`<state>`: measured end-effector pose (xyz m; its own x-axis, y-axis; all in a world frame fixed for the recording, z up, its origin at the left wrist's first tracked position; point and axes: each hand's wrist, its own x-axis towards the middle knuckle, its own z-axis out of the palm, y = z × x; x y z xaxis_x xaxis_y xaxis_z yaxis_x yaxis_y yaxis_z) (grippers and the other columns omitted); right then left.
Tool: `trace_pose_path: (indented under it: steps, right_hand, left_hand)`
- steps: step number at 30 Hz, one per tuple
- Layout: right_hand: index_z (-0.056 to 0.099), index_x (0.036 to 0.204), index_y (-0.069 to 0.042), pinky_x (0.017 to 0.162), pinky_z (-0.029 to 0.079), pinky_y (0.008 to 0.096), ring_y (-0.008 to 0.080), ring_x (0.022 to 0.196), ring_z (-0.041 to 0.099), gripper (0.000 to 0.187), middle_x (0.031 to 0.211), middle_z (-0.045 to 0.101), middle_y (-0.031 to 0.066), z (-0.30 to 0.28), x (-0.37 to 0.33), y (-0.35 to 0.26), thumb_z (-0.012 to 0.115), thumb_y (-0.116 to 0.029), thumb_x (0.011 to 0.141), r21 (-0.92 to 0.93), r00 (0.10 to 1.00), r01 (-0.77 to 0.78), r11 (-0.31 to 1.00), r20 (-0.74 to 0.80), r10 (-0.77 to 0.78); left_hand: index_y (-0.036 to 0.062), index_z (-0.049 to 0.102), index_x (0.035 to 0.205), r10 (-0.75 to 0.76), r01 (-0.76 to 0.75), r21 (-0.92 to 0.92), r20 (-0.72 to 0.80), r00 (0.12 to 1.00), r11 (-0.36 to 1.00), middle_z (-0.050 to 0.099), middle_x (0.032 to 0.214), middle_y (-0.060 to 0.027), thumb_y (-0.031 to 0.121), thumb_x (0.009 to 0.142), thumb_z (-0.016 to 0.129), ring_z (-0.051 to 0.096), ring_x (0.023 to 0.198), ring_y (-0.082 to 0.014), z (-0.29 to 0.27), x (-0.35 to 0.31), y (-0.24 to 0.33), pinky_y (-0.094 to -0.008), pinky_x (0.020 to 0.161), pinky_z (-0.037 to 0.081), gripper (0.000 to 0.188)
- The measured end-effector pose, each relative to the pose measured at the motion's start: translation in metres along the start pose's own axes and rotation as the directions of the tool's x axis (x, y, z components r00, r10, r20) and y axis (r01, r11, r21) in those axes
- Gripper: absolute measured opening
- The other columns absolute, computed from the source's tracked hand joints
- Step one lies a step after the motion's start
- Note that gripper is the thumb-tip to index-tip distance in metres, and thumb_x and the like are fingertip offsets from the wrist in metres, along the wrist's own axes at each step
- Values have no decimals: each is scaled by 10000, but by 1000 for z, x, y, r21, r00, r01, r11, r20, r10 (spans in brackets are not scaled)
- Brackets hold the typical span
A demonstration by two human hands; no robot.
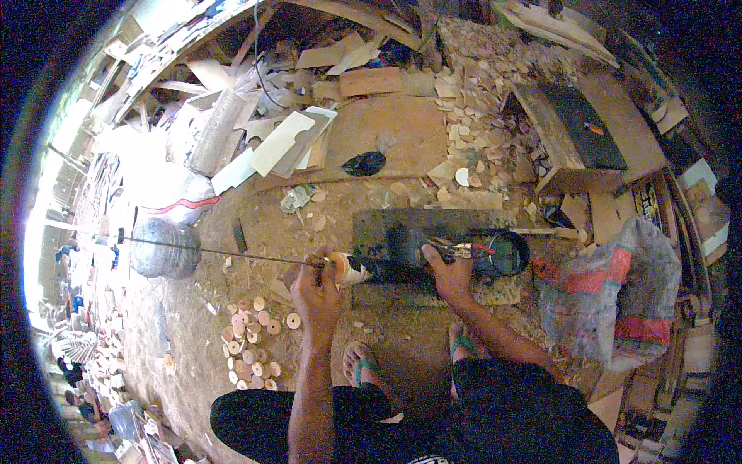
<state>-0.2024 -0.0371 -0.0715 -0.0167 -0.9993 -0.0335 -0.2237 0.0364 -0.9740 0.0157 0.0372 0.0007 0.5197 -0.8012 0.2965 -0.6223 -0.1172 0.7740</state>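
My left hand (315,295) is closed around a long thin metal rod (239,255), which runs off to the left across a grey rounded stone-like lump (164,247). Just right of those fingers is a pale orange-and-white tapered piece (349,269), at the edge of a blackened board (394,220). Over the dark middle of that board, my right hand (452,277) has its fingers curled at a small dark and metallic thing with red-orange ends (473,250); its kind is unclear. A round black-rimmed pan or ring (525,254) lies just right of it.
Several small wooden discs with holes (251,340) lie left of my feet. A grey-and-red sack (610,298) slumps at the right. Wood scraps (290,143) and round chips (471,116) cover the far ground. A wooden box (580,135) stands far right.
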Motion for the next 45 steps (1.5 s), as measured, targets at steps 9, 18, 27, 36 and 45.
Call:
trace_pose_path:
  steps: [9,18,27,36,45]
  right_hand:
    - [682,950,-26,771,518,362,207,789,650,263,884,694,59,-13,-20,21,741,-237,805,-48,989,-31,998,145,38]
    - [659,976,-18,748,518,348,172,785,641,266,864,682,55,-11,-33,-11,740,-209,810,81,959,-219,972,202,199]
    - [667,940,-24,764,504,332,178,804,636,230,898,682,52,-3,25,-17,736,-205,818,145,997,54,988,-70,-44]
    - [644,1017,-7,775,521,314,161,831,642,281,918,683,57,-27,-41,-19,740,-178,815,145,950,-175,974,283,129]
    - [664,1027,-24,759,522,308,156,789,639,270,893,686,44,-15,-12,-31,727,-204,835,29,986,-150,988,81,148]
  left_hand:
    - [37,659,1040,38,-39,68,15,999,997,677,832,-136,97,861,610,644,705,-243,-2,3,4,-349,645,502,195]
    - [28,655,1056,69,-69,11,-5,998,998,679,794,-137,79,879,602,654,692,-225,2,3,16,-347,637,506,191]
    - [30,655,1039,90,-82,-65,134,987,995,677,800,-153,85,848,625,659,706,-288,3,-2,17,-366,633,498,202]
    - [25,650,1032,88,-90,36,45,995,995,671,820,-158,113,877,592,654,717,-308,3,3,20,-381,643,498,187]
    - [10,645,1018,191,-189,67,-29,981,980,673,850,-176,120,887,582,654,739,-334,14,0,27,-394,655,494,182]
